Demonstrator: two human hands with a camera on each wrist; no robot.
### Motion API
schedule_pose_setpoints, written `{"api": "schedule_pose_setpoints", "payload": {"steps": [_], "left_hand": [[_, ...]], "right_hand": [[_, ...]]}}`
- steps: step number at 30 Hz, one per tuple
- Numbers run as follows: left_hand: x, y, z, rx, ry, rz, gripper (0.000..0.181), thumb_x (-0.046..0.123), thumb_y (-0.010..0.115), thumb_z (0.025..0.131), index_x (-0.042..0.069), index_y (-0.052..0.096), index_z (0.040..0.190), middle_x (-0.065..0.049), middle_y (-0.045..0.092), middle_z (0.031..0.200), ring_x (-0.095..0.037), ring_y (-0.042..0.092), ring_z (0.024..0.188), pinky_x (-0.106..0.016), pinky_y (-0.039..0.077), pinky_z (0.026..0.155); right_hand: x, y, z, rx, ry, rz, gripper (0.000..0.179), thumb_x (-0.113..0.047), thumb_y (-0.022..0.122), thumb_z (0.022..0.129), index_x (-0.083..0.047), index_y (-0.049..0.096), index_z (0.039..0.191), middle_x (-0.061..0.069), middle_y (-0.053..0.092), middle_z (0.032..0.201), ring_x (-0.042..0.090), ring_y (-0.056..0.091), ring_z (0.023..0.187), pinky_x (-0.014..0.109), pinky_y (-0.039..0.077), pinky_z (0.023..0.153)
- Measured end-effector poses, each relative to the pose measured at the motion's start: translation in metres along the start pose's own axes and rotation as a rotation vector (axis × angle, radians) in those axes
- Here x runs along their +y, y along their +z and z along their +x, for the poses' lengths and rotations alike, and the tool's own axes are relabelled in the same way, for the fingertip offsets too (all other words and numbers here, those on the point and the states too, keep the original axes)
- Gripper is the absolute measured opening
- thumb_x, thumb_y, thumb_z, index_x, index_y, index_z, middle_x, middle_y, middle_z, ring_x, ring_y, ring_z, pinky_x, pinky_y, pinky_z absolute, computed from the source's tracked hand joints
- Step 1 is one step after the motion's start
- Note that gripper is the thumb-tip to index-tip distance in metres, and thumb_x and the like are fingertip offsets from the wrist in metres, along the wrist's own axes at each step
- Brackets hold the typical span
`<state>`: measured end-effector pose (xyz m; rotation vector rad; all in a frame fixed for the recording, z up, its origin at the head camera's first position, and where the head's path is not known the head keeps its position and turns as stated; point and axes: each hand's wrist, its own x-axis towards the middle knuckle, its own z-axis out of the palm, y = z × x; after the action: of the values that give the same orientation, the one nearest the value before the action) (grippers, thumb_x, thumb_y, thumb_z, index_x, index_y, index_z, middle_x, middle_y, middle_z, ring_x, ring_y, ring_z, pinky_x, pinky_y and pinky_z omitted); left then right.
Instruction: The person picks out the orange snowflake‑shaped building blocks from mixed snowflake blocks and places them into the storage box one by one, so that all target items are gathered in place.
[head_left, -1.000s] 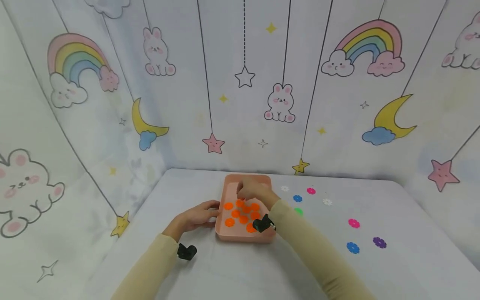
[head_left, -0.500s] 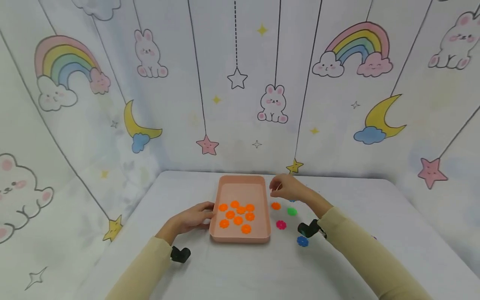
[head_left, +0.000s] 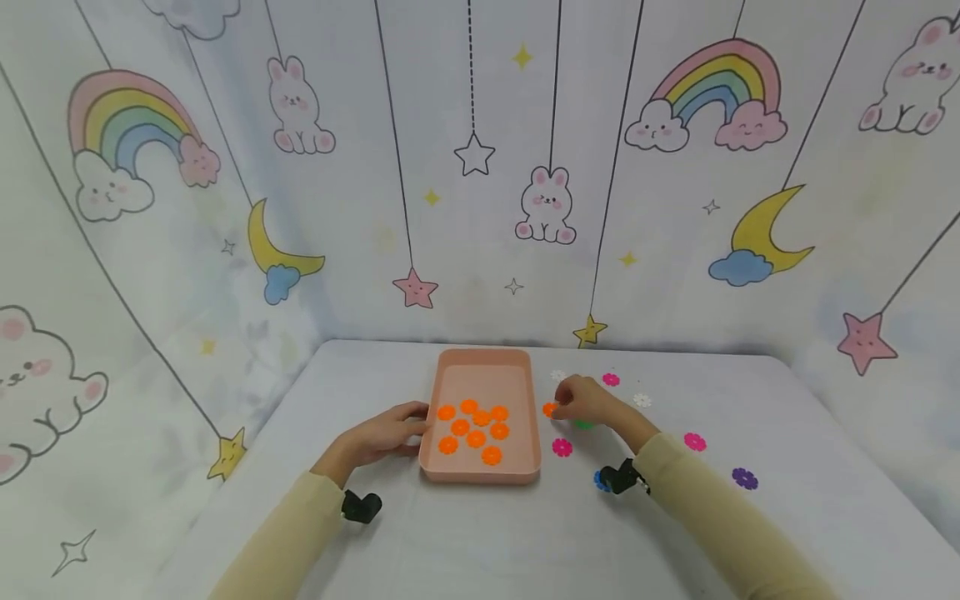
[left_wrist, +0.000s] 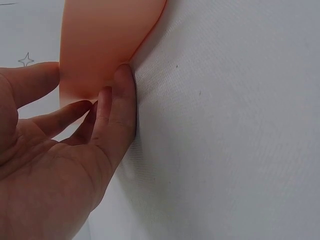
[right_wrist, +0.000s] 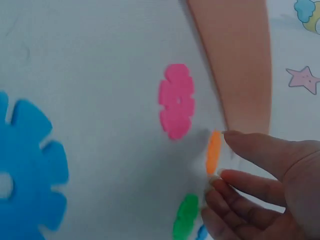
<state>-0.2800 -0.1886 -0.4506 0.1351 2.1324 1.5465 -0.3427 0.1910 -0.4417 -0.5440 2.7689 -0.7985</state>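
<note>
My right hand is at an orange notched building disc on the table, just right of the pink tray. In the right wrist view the thumb and index finger are spread on either side of that disc's near edge. A green disc lies partly hidden under the same hand, and a magenta disc lies nearer. My left hand rests its fingers against the tray's left wall. Several orange discs lie inside the tray, mostly in its near half.
Further discs are spread over the table's right side: white, magenta, pink and purple. A blue disc is partly covered by the right wrist camera in the head view. A patterned cloth wall rises behind the table.
My right hand has left the tray's inside, crossed to the right of it, then come down nearer to the orange disc on the table. The left hand stays at the tray; the head view shifted slightly.
</note>
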Motion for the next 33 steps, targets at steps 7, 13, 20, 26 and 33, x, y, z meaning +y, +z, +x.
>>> {"api": "schedule_pose_setpoints", "payload": {"steps": [7,13,20,26,33], "left_hand": [[0.000,0.001,0.000,-0.010,-0.002,0.010,0.055,0.019,0.054,0.107,0.000,0.035,0.155,-0.021,0.036,0.159,-0.033,0.052,0.131,-0.050,0.052,0.105],[-0.002,-0.002,0.002,-0.003,-0.002,0.013,0.055,0.019,0.054,0.107,0.000,0.035,0.155,-0.021,0.037,0.158,-0.033,0.052,0.130,-0.049,0.052,0.106],[-0.006,-0.003,0.002,0.015,-0.025,-0.006,0.055,0.019,0.056,0.106,0.003,0.038,0.155,-0.018,0.039,0.157,-0.030,0.055,0.128,-0.047,0.054,0.103],[-0.004,-0.004,0.002,0.005,-0.012,-0.009,0.056,0.020,0.056,0.106,0.002,0.036,0.155,-0.019,0.038,0.158,-0.030,0.054,0.129,-0.049,0.052,0.105],[0.004,-0.001,-0.003,0.000,-0.008,0.003,0.055,0.019,0.054,0.107,0.000,0.036,0.155,-0.021,0.038,0.158,-0.032,0.053,0.129,-0.049,0.052,0.105]], "right_hand": [[-0.004,0.012,0.007,0.021,0.116,0.010,0.027,-0.014,0.080,0.086,0.001,0.066,0.104,0.007,0.063,0.093,0.022,0.057,0.085,0.035,0.056,0.078],[-0.014,0.011,0.005,0.043,0.151,0.021,0.023,-0.011,0.079,0.088,0.000,0.065,0.102,0.008,0.063,0.092,0.023,0.057,0.083,0.033,0.056,0.074],[-0.023,-0.006,0.001,0.122,0.021,0.021,0.005,-0.003,0.072,0.090,0.001,0.070,0.092,0.008,0.066,0.086,0.021,0.059,0.077,0.032,0.055,0.069],[-0.050,-0.025,0.010,0.135,-0.037,0.111,0.008,-0.006,0.070,0.092,0.001,0.071,0.097,0.008,0.071,0.087,0.025,0.067,0.081,0.033,0.057,0.071],[-0.085,-0.017,0.034,0.105,-0.030,0.212,0.006,-0.004,0.072,0.090,0.001,0.072,0.095,0.009,0.074,0.086,0.034,0.071,0.084,0.029,0.056,0.064]]}}
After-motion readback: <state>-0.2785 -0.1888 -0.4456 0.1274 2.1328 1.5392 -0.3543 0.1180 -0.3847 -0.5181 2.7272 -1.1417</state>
